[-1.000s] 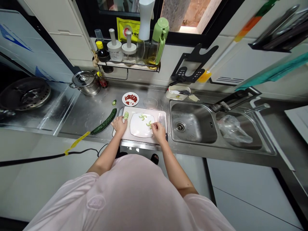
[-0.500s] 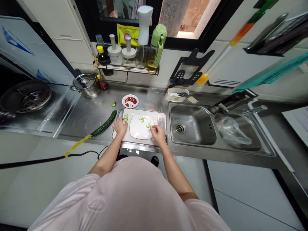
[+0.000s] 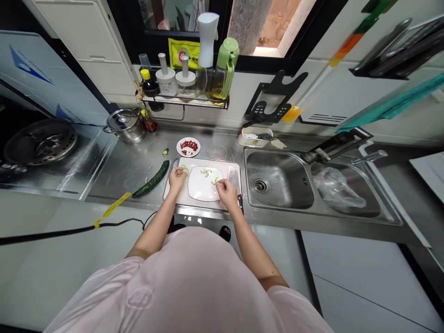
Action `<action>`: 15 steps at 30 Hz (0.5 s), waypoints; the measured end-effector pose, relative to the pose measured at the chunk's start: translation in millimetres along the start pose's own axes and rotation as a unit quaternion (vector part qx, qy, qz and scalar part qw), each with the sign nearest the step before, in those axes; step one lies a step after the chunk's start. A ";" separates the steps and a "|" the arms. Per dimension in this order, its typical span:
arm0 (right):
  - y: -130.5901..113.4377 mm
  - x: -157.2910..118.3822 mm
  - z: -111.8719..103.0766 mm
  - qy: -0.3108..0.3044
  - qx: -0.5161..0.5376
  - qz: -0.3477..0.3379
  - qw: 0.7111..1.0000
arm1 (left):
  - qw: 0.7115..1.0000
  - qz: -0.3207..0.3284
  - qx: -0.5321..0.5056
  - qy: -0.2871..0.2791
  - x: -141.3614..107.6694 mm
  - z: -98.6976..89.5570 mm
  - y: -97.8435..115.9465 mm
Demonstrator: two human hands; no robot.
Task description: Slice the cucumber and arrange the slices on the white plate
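Left grip [image 3: 177, 179] pinches cucumber slice [image 3: 185, 169] | right grip [image 3: 225, 190] pinches second slice [image 3: 215, 181] on white plate [image 3: 200, 190] | slippery, fragile: I hold edges

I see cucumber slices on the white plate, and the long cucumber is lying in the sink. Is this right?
Not quite. The long cucumber is not in the sink. It lies on the steel counter, left of the cutting board, as the head view shows. The cucumber slices are on the white plate, as you said.
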State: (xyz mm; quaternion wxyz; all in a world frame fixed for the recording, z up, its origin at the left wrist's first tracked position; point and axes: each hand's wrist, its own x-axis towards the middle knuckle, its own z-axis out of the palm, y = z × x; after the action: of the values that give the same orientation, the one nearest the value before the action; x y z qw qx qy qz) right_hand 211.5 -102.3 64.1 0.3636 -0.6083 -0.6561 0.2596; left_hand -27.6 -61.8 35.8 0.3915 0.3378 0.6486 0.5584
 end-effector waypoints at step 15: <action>-79.5 54.7 -12.2 -0.039 0.095 -0.135 0.986 | 0.980 0.070 -0.069 -0.174 -44.8 12.2 83.5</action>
State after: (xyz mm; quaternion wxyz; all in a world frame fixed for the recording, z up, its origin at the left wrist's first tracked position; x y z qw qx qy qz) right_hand 173.0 -59.5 142.5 0.4254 -0.4665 -0.7183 0.2925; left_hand 4.1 -83.1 123.4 0.4809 0.4466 0.5049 0.5606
